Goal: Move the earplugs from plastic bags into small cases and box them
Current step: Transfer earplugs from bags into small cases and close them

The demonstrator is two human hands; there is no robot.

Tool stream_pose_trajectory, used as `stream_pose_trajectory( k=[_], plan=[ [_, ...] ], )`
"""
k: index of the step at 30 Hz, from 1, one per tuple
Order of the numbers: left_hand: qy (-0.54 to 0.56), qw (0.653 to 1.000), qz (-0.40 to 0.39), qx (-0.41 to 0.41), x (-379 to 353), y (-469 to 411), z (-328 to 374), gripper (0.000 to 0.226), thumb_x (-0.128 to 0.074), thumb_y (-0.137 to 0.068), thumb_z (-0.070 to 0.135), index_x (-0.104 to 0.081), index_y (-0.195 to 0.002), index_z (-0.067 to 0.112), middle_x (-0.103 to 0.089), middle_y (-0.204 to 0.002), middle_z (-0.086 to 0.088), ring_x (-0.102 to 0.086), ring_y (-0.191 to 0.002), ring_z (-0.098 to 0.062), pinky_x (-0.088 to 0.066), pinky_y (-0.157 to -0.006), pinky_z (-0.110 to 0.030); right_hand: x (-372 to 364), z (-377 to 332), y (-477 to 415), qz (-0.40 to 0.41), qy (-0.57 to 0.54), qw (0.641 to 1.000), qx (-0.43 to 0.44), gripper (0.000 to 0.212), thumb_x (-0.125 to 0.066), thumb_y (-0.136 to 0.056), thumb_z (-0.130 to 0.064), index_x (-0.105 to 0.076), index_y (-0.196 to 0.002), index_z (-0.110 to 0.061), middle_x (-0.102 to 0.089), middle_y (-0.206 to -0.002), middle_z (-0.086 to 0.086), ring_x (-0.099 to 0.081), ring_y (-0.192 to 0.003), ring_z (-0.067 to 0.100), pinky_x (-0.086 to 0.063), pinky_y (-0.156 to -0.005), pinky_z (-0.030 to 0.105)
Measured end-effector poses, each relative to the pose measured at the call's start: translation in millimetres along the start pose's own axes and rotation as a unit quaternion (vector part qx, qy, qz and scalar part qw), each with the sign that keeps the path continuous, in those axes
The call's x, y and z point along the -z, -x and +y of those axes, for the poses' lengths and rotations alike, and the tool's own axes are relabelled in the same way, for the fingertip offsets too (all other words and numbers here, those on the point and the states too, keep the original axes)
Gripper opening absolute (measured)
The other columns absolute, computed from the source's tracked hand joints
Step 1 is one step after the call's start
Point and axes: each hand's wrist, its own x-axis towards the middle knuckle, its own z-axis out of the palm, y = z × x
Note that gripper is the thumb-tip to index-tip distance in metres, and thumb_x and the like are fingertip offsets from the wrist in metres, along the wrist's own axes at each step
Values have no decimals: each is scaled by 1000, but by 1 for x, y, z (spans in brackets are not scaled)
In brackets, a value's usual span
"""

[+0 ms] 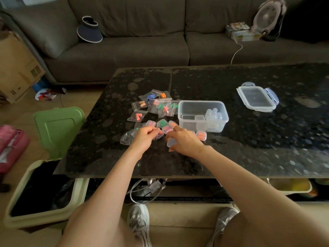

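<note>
Several small plastic bags (156, 104) holding coloured earplugs lie in a heap on the dark table (249, 139). Several filled small clear cases (162, 124) sit in front of the heap, one with orange plugs (201, 135) further right. My left hand (145, 137) pinches a small case with pink plugs (159, 135). My right hand (183, 140) curls over an empty-looking clear case (171, 142). A clear plastic box (203, 115) to the right holds several empty cases. An emptied bag (126, 137) lies left of my left hand.
The box's lid (257, 98) lies at the right on the table. An open green-lidded bin (44, 175) stands on the floor at the left. Behind the table is a grey sofa (142, 41) with a visor and a fan on it. My knees and shoes are below the table's front edge.
</note>
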Motion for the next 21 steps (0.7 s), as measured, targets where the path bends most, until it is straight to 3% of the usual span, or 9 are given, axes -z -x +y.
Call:
stream_pose_trajectory(
  k=[4,7,9,13,16,18,21],
  plan=[
    [9,1000,23,12,3,-1,-2,26,-49,-98,30,-70,-86,21,-58,-115,-3,-51,-107,-17,-42,-93,-34,12,-1,-3,21,-227,972,-63,32,-72,-83,-24,-61,-113,-24,-58,-109,2,-64,-88,18,-57,-76,31],
    [23,999,20,39,3,0,2,24,-52,-95,37,-67,-91,20,-59,-101,-2,-53,-107,-23,-43,-87,-34,22,0,-1,16,-372,925,-73,34,-77,-78,-13,-62,-108,-23,-56,-109,4,-71,-74,20,-61,-68,30],
    [40,998,-15,43,3,2,4,19,-58,-91,37,-62,-100,20,-56,-97,4,-51,-102,-18,-42,-81,-30,25,1,1,18,-373,926,-59,41,-79,-76,-7,-60,-108,-25,-56,-114,5,-71,-76,20,-60,-69,28],
    [86,992,-74,46,2,0,1,36,-66,-85,37,-64,-114,15,-61,-100,2,-51,-89,-12,-39,-64,-23,26,-2,6,19,-371,928,-10,43,-76,-76,-1,-58,-108,-23,-56,-112,2,-67,-72,13,-58,-63,24],
    [191,973,-107,70,4,2,2,43,-71,-72,41,-68,-101,8,-51,-76,-1,-37,-60,-8,-31,-54,-20,26,-3,6,61,-329,942,30,36,-78,-76,-9,-61,-105,-23,-56,-109,-3,-61,-71,9,-53,-55,16],
    [242,958,-129,80,4,2,2,38,-72,-68,40,-68,-87,9,-41,-65,2,-31,-54,-7,-28,-52,-20,27,-1,4,79,-328,940,48,36,-78,-76,-8,-61,-103,-24,-55,-106,-7,-60,-74,11,-51,-54,14],
    [229,965,-106,70,0,2,4,42,-75,-62,45,-68,-84,11,-42,-62,3,-33,-54,-7,-30,-54,-20,24,-2,3,81,-339,935,66,38,-78,-76,-5,-63,-107,-21,-58,-104,-8,-63,-76,15,-53,-57,17]
  ],
)
